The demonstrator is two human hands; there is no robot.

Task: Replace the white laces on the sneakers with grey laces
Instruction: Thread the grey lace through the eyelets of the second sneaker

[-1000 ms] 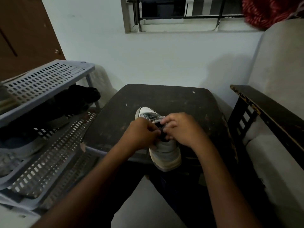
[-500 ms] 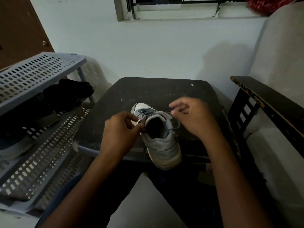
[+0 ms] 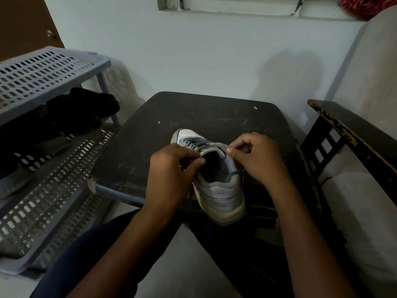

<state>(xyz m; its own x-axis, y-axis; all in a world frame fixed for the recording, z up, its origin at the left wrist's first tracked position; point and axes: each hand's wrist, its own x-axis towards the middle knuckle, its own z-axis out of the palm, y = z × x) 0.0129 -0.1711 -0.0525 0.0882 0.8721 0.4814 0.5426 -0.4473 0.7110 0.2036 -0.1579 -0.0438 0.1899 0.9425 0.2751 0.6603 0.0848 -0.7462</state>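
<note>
both hands have drawn back in toward the collar of the grey-and-white leather sneaker (image 3: 217, 175) on the dark scuffed table (image 3: 137, 160) (heel overhanging): left hand (image 3: 171, 171) and right hand (image 3: 255, 158) each pinching a grey lace (image 3: 194, 143) end, likely tightening the top eyelets.

A home, likely a corner near the entrance. A grey plastic shoe rack (image 3: 43, 69) with dark shoes (image 3: 81, 108) on its shelf stands left, beside a brown door (image 3: 25, 24). A worn dark desk (image 3: 150, 134) sits against a plain white wall (image 3: 204, 57) under a barred window (image 3: 236, 5). A cushioned sofa (image 3: 369, 87) with a wooden arm stands right.
</note>
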